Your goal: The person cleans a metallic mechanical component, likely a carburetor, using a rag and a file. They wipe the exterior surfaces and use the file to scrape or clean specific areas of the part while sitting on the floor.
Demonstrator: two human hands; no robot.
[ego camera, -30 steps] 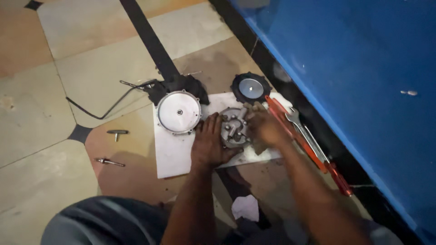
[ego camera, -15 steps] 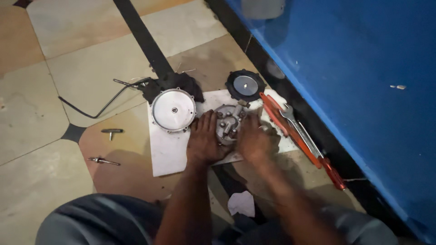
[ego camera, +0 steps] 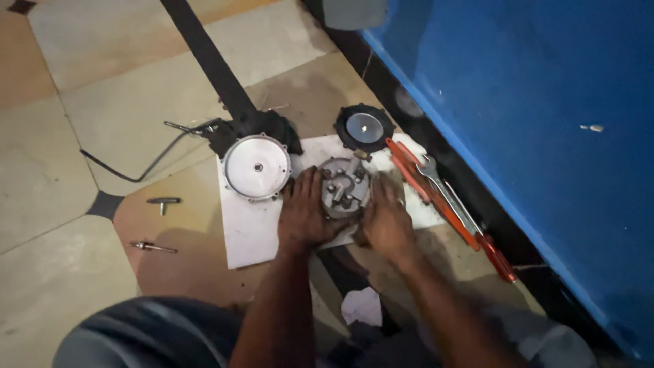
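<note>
A round grey metal housing [ego camera: 345,185] with bolts and cavities on its face lies on a white sheet [ego camera: 252,232] on the floor. My left hand [ego camera: 304,212] grips its left side and my right hand [ego camera: 385,217] grips its right side. To the left on the sheet lies a round silver cover [ego camera: 257,167], joined to a black part [ego camera: 262,126] behind it. A black rubber diaphragm with a silver centre disc [ego camera: 364,127] lies at the sheet's far edge.
Orange-handled pliers [ego camera: 436,201] and a silver spanner [ego camera: 446,194] lie to the right, beside a blue wall [ego camera: 531,123]. A small T-handle key [ego camera: 163,202] and a screwdriver [ego camera: 153,247] rest on the tiles at left. A black cable [ego camera: 136,170] curves away. A white rag [ego camera: 362,305] sits near my knees.
The view shifted slightly. Both hands stay on the grey housing; my right hand has moved from its far right edge down to its near right side.
</note>
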